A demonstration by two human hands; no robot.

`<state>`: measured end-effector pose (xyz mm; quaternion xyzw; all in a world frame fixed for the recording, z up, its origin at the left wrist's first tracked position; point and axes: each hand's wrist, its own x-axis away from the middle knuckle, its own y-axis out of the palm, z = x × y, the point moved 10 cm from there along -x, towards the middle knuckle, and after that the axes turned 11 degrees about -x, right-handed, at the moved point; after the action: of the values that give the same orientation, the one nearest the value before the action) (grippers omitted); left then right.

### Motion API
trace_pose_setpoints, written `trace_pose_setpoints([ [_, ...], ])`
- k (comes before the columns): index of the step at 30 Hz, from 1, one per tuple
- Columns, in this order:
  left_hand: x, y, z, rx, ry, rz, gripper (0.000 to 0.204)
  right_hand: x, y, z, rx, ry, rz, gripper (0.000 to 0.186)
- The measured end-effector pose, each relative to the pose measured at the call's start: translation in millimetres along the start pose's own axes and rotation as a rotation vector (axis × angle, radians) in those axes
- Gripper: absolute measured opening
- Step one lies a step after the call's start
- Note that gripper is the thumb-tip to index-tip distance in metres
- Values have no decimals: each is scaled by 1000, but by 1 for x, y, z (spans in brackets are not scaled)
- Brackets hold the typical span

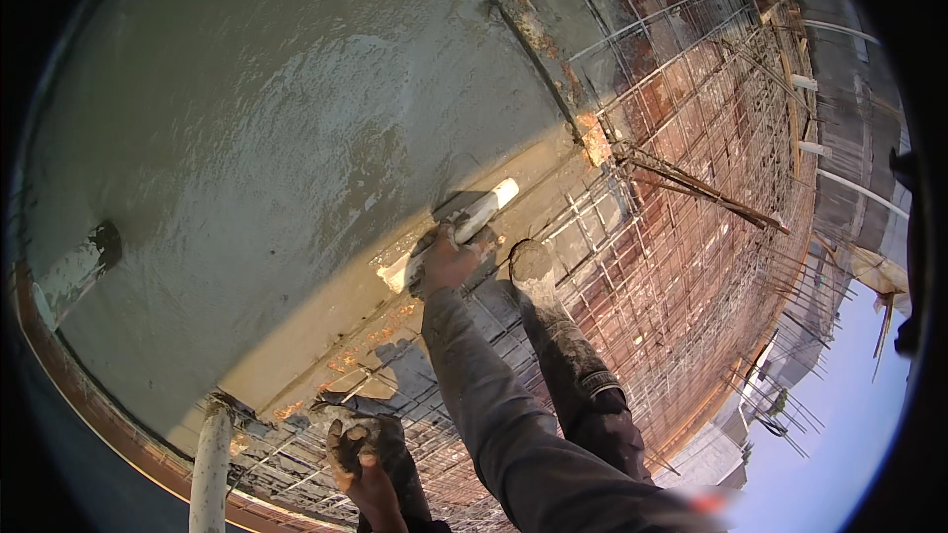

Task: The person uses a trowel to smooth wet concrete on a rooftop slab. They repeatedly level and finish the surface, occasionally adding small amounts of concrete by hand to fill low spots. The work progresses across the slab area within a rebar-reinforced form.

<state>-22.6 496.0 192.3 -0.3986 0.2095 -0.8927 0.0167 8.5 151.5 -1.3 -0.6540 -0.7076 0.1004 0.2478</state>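
My right hand (pixel 451 263) is closed on a long pale trowel (pixel 486 211), smeared with cement. The trowel lies slantwise on the sunlit edge of a wet grey concrete surface (pixel 296 138). The hand covers the trowel's middle, so its grip is partly hidden. Low in the view my left hand (pixel 357 454) is dirty with cement, its fingers loosely curled and apart, and I see nothing in them. It is in front of my left boot and lower leg (pixel 395 454). My right boot (pixel 533 262), caked with cement, stands beside the right forearm on the rebar grid.
A rebar mesh (pixel 681 128) spreads to the right over reddish boards, with several bars (pixel 706 195) sticking out. A cement-covered strip (pixel 533 35) borders the concrete. An upright pale pipe (pixel 209 469) stands at lower left. Another flat pale tool (pixel 74 271) lies on the concrete at far left.
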Motion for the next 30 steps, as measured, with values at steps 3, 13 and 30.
trace_pose_setpoints([
  [3,-3,-14,3,-30,-2,58,65,-20,11,9,83,101,-16,58],
  [13,3,-1,9,43,-75,6,65,24,7,1,-244,-38,-337,68],
  [30,29,3,16,137,-141,220,71,-168,172,-100,283,-459,-1351,48],
])
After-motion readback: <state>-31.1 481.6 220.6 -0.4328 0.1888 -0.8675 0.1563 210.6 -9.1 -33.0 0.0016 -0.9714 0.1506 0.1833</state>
